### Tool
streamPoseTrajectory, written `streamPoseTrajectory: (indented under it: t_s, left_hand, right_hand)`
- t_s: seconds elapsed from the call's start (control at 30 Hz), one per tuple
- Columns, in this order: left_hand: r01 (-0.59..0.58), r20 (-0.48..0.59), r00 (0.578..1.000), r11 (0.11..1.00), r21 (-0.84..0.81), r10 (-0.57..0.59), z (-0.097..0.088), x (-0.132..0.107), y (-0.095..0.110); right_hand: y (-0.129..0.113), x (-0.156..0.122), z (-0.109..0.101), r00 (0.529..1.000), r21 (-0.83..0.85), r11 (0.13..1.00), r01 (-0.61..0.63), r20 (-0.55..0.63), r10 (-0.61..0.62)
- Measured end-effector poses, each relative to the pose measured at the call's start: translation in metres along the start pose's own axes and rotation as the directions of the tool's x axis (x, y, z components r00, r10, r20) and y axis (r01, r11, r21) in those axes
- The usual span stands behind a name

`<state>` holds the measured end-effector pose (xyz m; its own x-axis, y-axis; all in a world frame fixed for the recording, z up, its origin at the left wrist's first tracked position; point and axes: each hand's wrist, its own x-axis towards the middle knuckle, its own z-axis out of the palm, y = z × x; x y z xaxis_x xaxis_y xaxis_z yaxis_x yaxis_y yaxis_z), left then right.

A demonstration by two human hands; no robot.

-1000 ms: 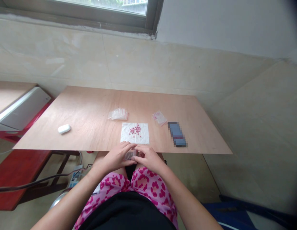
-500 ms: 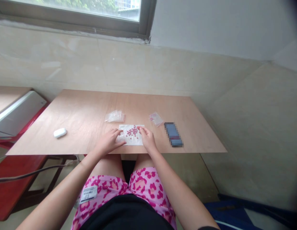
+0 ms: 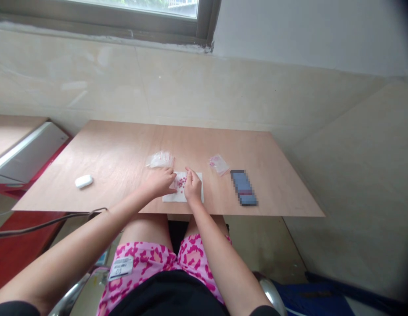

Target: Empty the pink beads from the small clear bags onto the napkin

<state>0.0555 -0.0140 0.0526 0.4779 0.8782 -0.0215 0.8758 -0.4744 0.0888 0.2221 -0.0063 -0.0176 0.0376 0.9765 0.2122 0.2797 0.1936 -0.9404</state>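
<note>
A white sheet point(image 3: 197, 195) lies near the table's front edge, with several small pink-red beads point(image 3: 181, 182) loose on it. At the sheet's left side, my left hand point(image 3: 161, 181) has its fingers curled and its thumb lower down, around what looks like a small clear plastic bag, hard to see. My right hand point(image 3: 193, 188) is over the sheet, right of the beads. Its fingertips are pinched together; whatever they hold is too small to make out. The two hands face each other, with a narrow gap of beads between them.
Behind my left hand lies a pile of clear bags point(image 3: 160, 159). A clear bag with a few pink beads point(image 3: 219, 164) is at right, beside a blurred phone point(image 3: 243, 188). A white oval case point(image 3: 84, 181) rests on the left of the wooden table point(image 3: 118, 149).
My right hand has moved left and turned, now covering part of the sheet. My left hand has shifted slightly right and up, towards the beads. The view has tilted a little.
</note>
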Motion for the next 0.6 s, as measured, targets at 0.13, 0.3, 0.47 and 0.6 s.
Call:
streamPoseTrajectory:
  t_s: [0.13, 0.3, 0.47, 0.6]
  left_hand:
    - [-0.038, 0.062, 0.998, 0.994, 0.105, 0.031, -0.009, 0.007, 0.005]
    - [-0.085, 0.096, 0.993, 0.976, 0.202, 0.066, -0.019, 0.012, 0.012]
    - [-0.093, 0.098, 0.992, 0.970, 0.223, 0.073, -0.019, 0.010, 0.011]
    - [-0.044, 0.047, 0.998, 0.990, 0.137, 0.038, -0.024, 0.003, 0.003]
  right_hand:
    - [0.001, 0.001, 0.002, 0.999, -0.014, 0.999, 0.032, -0.029, -0.032]
    - [-0.001, 0.002, 0.002, 0.998, -0.017, 0.999, 0.042, -0.052, -0.043]
    - [0.001, 0.001, 0.002, 0.998, 0.032, 0.999, 0.029, -0.059, -0.027]
    - [0.008, 0.009, -0.002, 0.994, 0.144, 0.986, -0.086, -0.052, 0.094]
